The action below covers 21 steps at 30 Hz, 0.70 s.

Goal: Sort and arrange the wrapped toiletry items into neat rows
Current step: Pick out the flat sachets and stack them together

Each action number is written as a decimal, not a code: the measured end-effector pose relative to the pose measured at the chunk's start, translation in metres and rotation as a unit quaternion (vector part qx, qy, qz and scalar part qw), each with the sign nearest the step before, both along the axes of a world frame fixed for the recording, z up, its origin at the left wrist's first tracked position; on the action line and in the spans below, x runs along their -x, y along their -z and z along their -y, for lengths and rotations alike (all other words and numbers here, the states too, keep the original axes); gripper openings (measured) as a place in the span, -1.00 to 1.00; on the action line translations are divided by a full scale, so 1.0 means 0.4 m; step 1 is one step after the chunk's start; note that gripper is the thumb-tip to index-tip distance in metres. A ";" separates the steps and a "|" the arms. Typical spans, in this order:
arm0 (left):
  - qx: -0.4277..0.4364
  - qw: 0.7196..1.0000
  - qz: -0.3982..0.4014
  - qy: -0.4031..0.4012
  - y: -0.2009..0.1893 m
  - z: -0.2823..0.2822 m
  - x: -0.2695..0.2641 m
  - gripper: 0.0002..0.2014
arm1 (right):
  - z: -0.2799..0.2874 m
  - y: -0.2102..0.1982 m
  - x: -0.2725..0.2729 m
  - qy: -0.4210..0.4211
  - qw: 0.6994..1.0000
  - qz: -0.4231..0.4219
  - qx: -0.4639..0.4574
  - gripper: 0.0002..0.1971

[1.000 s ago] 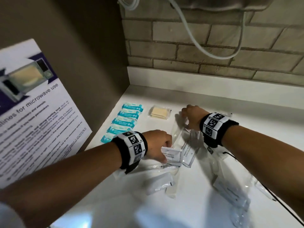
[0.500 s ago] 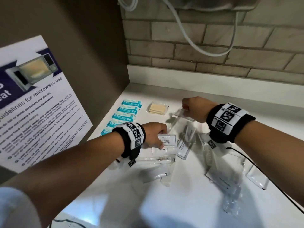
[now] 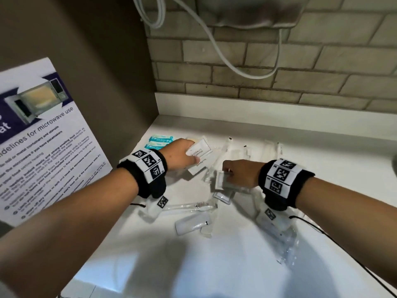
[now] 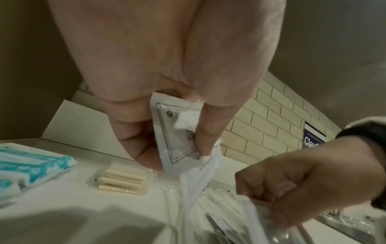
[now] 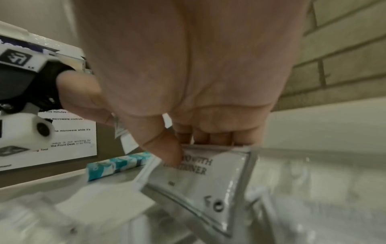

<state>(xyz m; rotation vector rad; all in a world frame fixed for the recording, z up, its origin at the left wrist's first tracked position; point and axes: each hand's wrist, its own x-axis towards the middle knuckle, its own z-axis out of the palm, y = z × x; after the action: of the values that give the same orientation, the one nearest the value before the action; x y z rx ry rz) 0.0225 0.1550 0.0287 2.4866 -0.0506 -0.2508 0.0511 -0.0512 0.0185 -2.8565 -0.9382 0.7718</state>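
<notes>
- Since a moment ago my left hand (image 3: 180, 154) has gone from the middle pile up toward the back-left corner, taking its white sachets (image 3: 198, 150) along; my right hand (image 3: 238, 172) has dropped back from the far edge into the pile.
- My left hand pinches the sachets between thumb and fingers, above the counter (image 3: 214, 265), just beside the teal packets (image 3: 160, 141) and over the wrapped tan sticks (image 4: 122, 180).
- My right hand is curled on another shampoo sachet (image 5: 200, 178), thumb on its top edge, lifted out of the loose clear wrappers (image 3: 281, 235).
- I judge these sachets light, limp and slick, so I'd hold them at the sealed border, not the soft middle.
- The left sachets hang tilted, long axis running roughly away from me; the right one hangs corner-down.
- The teal packets lie crosswise, stacked in a column along the left wall.
</notes>
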 end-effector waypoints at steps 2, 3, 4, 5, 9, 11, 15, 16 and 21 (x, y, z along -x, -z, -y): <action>-0.001 1.000 -0.002 -0.009 0.005 0.007 0.003 -0.83 | -0.009 0.024 0.018 0.003 1.000 -0.012 -0.011 -0.91; -0.008 1.000 -0.006 -0.014 0.011 0.011 0.005 -0.83 | -0.011 0.032 0.026 0.003 1.000 -0.015 -0.010 -0.91; -0.013 1.000 -0.011 -0.017 0.018 0.013 0.009 -0.86 | -0.012 0.039 0.029 -0.001 1.000 -0.015 -0.004 -0.92; -0.017 1.000 -0.019 -0.015 0.026 0.017 0.014 -0.89 | -0.011 0.044 0.030 -0.009 1.000 -0.007 0.003 -0.92; -0.031 0.997 -0.064 -0.007 0.069 0.038 0.031 -0.89 | 0.003 0.032 0.031 -0.040 0.997 0.003 0.059 -0.58; -0.043 0.996 -0.077 -0.007 0.093 0.048 0.033 -0.81 | 0.011 0.024 0.029 -0.052 0.996 -0.006 0.077 -0.46; -0.056 0.995 -0.077 -0.008 0.118 0.055 0.030 -0.73 | 0.009 0.028 0.024 -0.066 0.992 0.028 0.103 -0.51; -0.048 0.996 -0.072 -0.018 0.117 0.053 0.027 -0.72 | 0.009 0.030 0.019 -0.072 0.990 0.042 0.112 -0.54; 0.027 0.997 -0.017 -0.068 0.089 0.053 0.015 -0.79 | -0.001 0.045 0.013 -0.076 0.987 0.044 0.137 -0.56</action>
<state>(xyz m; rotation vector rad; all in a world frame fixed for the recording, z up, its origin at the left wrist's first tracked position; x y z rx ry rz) 0.0165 0.1336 -0.0068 2.4199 0.1237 -0.2317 0.0458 -0.0509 0.0004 -3.1056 -1.1568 0.8546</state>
